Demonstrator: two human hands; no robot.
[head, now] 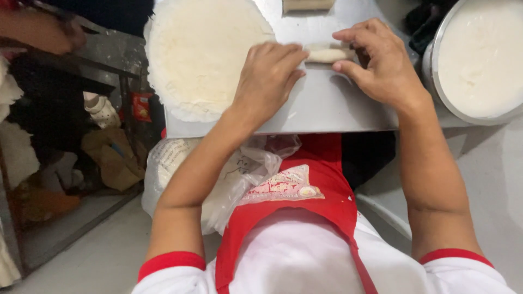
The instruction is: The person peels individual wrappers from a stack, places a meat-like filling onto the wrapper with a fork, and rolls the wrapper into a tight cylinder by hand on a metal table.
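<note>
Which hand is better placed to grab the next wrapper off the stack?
Left, probably. The left hand lies right beside the wrapper stack, while the right hand is beyond the roll, farther away.

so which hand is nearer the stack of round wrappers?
Left. The left hand lies right beside the stack of round wrappers, on the roll. The right hand grips the roll's far end, farther from the stack.

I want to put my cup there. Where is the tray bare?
The metal tray is bare along its near edge, below the left hand and right hand. A smaller bare strip lies between the roll in the hands and the finished roll. The wrapper stack crowds the left; the white tub borders the right.
</note>
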